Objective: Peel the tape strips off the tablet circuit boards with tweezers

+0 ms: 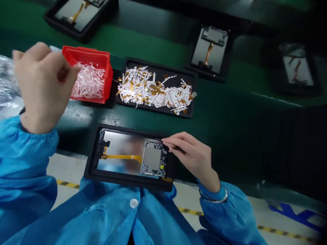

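A screen assembly [120, 139] with a mirror-like back lies in a black foam tray [122, 182] in front of me. On its right part sits a circuit board [152, 158], joined by an orange flex cable [122, 157] running left. My right hand [195, 154] pinches at the board's upper right corner; a thin dark bit shows by the fingertips, too small to name. My left hand [44, 81] is raised, curled closed, beside a red bin [108, 80] of pale thin strips [88, 81]. Whatever its fingers hold, if anything, is hidden.
Behind the screen assembly stands a black tray [176, 80] heaped with white and amber strips [153, 90]. Other framed screens [211, 51] sit on the green surface [153, 37] farther back. Clear plastic wrap [9, 85] lies at the left.
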`<state>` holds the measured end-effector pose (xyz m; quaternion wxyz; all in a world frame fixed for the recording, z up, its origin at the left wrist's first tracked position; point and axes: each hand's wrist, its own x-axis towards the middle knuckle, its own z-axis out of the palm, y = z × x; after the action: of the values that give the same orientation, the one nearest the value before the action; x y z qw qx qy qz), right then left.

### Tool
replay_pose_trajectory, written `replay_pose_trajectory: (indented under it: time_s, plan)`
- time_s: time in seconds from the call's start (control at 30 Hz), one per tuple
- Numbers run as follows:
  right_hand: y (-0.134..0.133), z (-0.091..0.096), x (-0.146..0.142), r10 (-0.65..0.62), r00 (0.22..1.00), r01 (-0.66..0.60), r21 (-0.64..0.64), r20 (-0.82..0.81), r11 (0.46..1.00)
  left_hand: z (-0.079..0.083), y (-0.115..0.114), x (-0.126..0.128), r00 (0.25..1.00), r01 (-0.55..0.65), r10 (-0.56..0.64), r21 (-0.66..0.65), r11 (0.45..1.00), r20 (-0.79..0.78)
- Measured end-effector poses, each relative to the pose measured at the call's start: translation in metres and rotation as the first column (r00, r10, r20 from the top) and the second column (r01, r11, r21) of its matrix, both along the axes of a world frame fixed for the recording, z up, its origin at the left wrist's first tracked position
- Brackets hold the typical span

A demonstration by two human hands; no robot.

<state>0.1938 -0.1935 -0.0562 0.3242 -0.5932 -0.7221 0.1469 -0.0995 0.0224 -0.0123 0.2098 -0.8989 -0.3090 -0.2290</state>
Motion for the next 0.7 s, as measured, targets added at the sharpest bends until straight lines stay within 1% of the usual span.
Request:
replay_pose_trajectory:
  time_s: [0.03,0.07,0.1,0.13,0.17,0.23,0.27,0.33,0.4,0.47,0.57,0.63,0.7]
  plan:
    - [0.001,-0.002,-0.001,0.020,0.997,-0.021,0.013,0.070,1.000,-0.007,-0.005,0.006,0.997,-0.007,0.014,-0.100,0.995,0.076]
    - [0.002,-0.004,-0.001,0.030,0.991,-0.033,0.023,0.132,0.999,-0.014,-0.015,0.015,0.996,0.022,-0.003,-0.228,0.973,0.085]
    - [0.004,-0.006,-0.001,0.031,0.983,-0.036,0.027,0.181,0.999,-0.019,-0.027,0.025,0.995,0.089,-0.068,-0.301,0.949,0.078]
    - [0.005,-0.007,-0.002,0.032,0.976,-0.037,0.022,0.217,0.999,-0.024,-0.041,0.036,0.982,0.190,-0.181,-0.361,0.913,0.061]
    - [0.005,-0.008,-0.002,0.036,0.969,-0.038,0.006,0.244,0.999,-0.028,-0.055,0.045,0.953,0.297,-0.290,-0.423,0.856,0.082]
    - [0.005,-0.009,-0.002,0.041,0.964,-0.031,-0.039,0.263,0.999,-0.036,-0.076,0.058,0.895,0.430,-0.430,-0.482,0.764,0.117]
    - [0.004,-0.009,-0.002,0.038,0.965,-0.024,-0.059,0.260,0.998,-0.039,-0.082,0.062,0.876,0.463,-0.464,-0.508,0.726,0.135]
    - [0.002,-0.010,-0.002,0.046,0.967,-0.024,-0.087,0.252,0.996,-0.046,-0.087,0.065,0.861,0.477,-0.486,-0.561,0.676,0.147]
    - [0.001,-0.011,-0.001,0.072,0.967,-0.048,-0.100,0.246,0.994,-0.053,-0.086,0.065,0.854,0.482,-0.491,-0.613,0.626,0.169]
    - [0.002,-0.012,-0.001,0.094,0.966,-0.070,-0.105,0.242,0.992,-0.057,-0.083,0.066,0.854,0.481,-0.485,-0.646,0.593,0.190]
    - [0.006,-0.013,-0.002,0.071,0.974,-0.053,-0.087,0.217,0.995,-0.058,-0.082,0.067,0.848,0.481,-0.495,-0.671,0.564,0.192]
    - [0.009,-0.011,-0.002,0.042,0.980,-0.025,-0.093,0.195,0.995,-0.057,-0.083,0.068,0.838,0.485,-0.519,-0.665,0.568,0.168]
    - [0.010,-0.007,-0.003,0.006,0.980,0.026,-0.152,0.201,0.988,-0.056,-0.083,0.069,0.829,0.488,-0.544,-0.648,0.584,0.133]
